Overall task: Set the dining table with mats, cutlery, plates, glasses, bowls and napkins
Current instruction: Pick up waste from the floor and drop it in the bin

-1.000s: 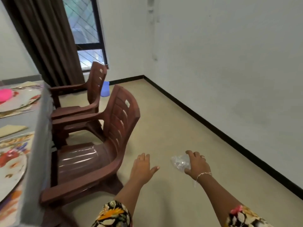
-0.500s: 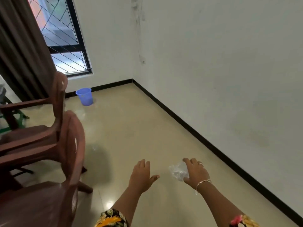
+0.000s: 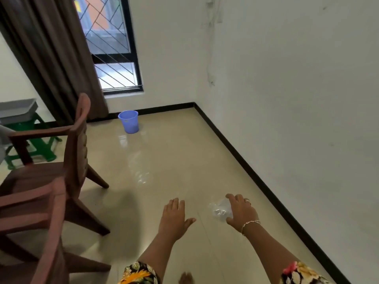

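My right hand (image 3: 241,210) grips a crumpled piece of clear plastic wrap (image 3: 219,210) out in front of me above the floor. Held flat beside it, my left hand (image 3: 174,217) has straight fingers and holds nothing. The dining table and its settings are out of sight. Far ahead, a blue plastic bin (image 3: 128,121) stands on the floor under the window.
Two brown plastic chairs (image 3: 51,181) stand close on my left. A green stool (image 3: 32,140) carries a grey tray (image 3: 18,108) behind them. A dark curtain (image 3: 53,54) hangs by the window. A white wall (image 3: 297,99) with black skirting runs along my right. Beige floor (image 3: 164,160) stretches ahead.
My view has turned right, away from the table, which has left the frame. The blue bin and window now lie ahead. Both hands keep their pose, the right still holding the plastic.
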Demonstrator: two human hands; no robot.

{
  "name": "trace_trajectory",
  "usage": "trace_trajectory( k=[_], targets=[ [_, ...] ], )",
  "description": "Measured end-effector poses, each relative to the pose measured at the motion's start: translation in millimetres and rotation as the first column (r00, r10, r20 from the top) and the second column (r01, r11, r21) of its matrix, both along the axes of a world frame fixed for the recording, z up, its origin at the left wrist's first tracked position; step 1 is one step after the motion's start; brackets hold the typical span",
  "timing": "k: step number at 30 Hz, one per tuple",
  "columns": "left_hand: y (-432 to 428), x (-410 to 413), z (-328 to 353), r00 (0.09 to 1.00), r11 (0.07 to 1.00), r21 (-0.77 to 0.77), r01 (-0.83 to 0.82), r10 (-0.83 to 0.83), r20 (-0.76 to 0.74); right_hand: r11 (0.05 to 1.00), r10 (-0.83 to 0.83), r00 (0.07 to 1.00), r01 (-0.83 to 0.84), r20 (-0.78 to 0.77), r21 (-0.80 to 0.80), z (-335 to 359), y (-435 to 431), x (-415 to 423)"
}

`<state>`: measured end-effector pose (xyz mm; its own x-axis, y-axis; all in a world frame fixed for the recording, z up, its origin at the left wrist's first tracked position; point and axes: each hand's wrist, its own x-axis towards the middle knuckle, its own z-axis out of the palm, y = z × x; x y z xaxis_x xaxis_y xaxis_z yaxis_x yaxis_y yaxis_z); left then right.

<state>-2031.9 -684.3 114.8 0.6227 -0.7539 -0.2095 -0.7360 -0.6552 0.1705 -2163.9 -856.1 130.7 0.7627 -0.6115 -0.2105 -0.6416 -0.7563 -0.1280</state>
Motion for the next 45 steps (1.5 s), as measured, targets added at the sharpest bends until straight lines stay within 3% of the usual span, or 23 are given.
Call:
trace_trajectory(
  k=[6, 26, 38, 42, 45],
  targets=[
    [-75.3, 128.3, 7.0, 0.996, 0.995, 0.008, -0.094, 0.094, -0.006, 0.996, 0.076, 0.997, -0.078, 0.033, 0.05, 6.4, -84.4, 140.0],
    [-323.1, 500.0, 21.7, 0.872, 0.871, -0.046, -0.489, 0.489, -0.004, 0.876, 0.477, 0.879, -0.474, 0.015, -0.088, 30.5, -375.7, 592.7],
    [-319.2, 725.1, -5.5, 0.773, 0.775, 0.017, -0.631, 0.628, 0.091, 0.713, 0.699, 0.714, -0.7, -0.043, -0.043, 4.5, -368.4, 870.4],
    [-312.4, 820.7, -8.8, 0.746, 0.746, 0.03, -0.665, 0.662, 0.068, 0.706, 0.707, 0.706, -0.708, -0.051, -0.009, 1.0, -365.2, 965.6],
    [-303.9, 895.0, -23.0, 0.717, 0.726, -0.057, -0.685, 0.686, 0.125, 0.704, 0.71, 0.703, -0.711, -0.041, 0.001, 1.0, -362.8, 1035.8]
  ],
)
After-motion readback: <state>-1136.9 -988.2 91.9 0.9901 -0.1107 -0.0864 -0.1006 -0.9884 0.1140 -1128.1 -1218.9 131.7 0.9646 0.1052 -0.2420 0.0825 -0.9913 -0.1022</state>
